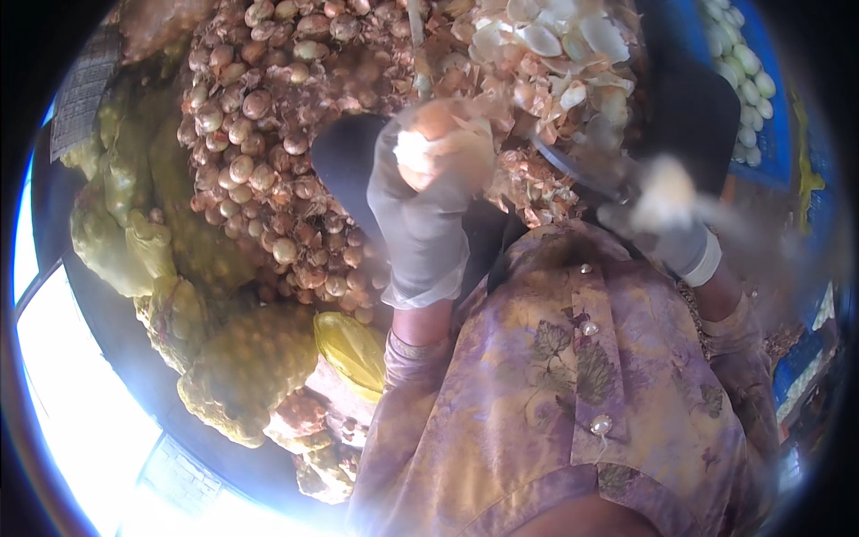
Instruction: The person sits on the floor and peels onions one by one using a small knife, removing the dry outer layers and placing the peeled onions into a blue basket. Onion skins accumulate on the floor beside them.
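My left hand (423, 221), in a thin pale glove, grips an onion (446, 144) raised in front of my lap. The onion's near side is bright with glare and its outline is blurred. To the right, my gloved right hand (661, 231) holds a knife (560, 161), its blade pointing up and left toward the onion. A blurred pale spot hides part of that hand and the handle. Beneath the onion and blade lie loose papery onion skins (537, 184).
Unpeeled onions (251, 158) are heaped to the left and ahead. Pale peelings (564, 47) pile up ahead. At the right, a blue plastic crate (778, 141) holds peeled white onions (748, 74). Yellow mesh sacks (228, 369) stand at the left. My knees flank the skins.
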The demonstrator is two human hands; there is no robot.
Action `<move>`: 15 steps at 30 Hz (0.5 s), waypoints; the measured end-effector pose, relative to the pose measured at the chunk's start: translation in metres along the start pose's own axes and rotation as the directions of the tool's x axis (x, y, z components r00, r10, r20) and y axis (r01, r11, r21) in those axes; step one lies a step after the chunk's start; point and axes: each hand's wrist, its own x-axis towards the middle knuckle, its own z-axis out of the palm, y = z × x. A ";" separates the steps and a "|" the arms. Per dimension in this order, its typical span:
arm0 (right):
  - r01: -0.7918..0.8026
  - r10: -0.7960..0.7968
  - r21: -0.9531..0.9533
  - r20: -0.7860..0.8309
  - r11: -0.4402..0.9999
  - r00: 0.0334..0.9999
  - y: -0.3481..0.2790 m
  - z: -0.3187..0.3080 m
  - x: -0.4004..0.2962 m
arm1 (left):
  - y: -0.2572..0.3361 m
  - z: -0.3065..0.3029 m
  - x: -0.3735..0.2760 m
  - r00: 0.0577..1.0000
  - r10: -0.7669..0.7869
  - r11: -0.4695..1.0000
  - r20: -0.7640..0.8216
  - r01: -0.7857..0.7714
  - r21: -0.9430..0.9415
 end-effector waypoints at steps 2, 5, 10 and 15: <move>0.061 -0.064 -0.035 -0.077 0.998 0.995 -0.013 0.002 0.010 | -0.004 0.004 0.000 0.998 -0.052 0.999 0.042 0.053 -0.013; 0.104 -0.122 -0.183 -0.086 0.978 0.989 -0.017 0.002 0.015 | -0.007 0.007 -0.002 0.995 -0.070 0.996 0.076 0.074 -0.047; 0.049 -0.052 -0.118 -0.018 0.992 0.998 -0.012 0.001 0.010 | -0.013 0.014 0.000 0.995 -0.062 0.986 0.081 0.048 0.161; -0.189 0.193 0.132 -0.022 0.973 0.981 -0.002 0.009 -0.001 | -0.009 0.015 -0.004 0.994 -0.037 0.982 0.099 0.018 0.190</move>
